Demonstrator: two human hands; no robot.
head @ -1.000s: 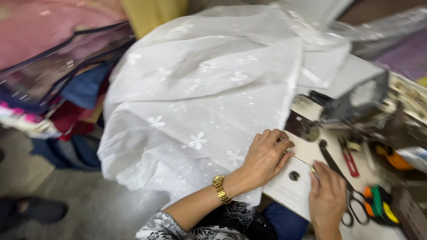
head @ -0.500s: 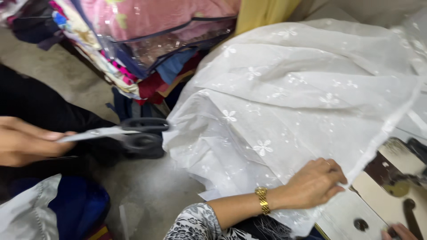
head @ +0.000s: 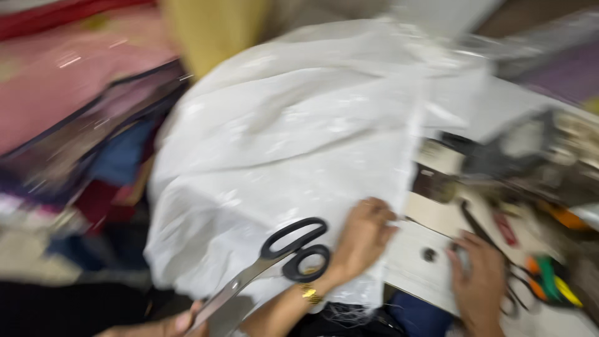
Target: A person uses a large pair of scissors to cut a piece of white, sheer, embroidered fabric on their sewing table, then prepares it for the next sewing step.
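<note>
A white embroidered fabric point(head: 293, 150) is draped over the work table and hangs off its left side. My left hand point(head: 363, 238), with a gold bracelet at the wrist, lies on the fabric's near edge, fingers curled on the cloth. My right hand point(head: 479, 282) rests flat on the white table top point(head: 415, 274), beside a small hole in it. Large scissors point(head: 282, 257) with black handles come in from the lower left, handles close to my left wrist. Another person's hand point(head: 178, 323) holds them by the blades. The view is blurred.
Stacked folded fabrics in clear bags point(head: 75, 137) fill the left side. Small tools, a thin pair of scissors and coloured items point(head: 543, 281) lie on the table at right, behind a dark machine part point(head: 499, 156). A yellow cloth point(head: 206, 31) hangs at the top.
The view swung left and back. Another person's hand with the large scissors came in from the left; the scissors now sit near my left wrist. My hands stayed on fabric and table.
</note>
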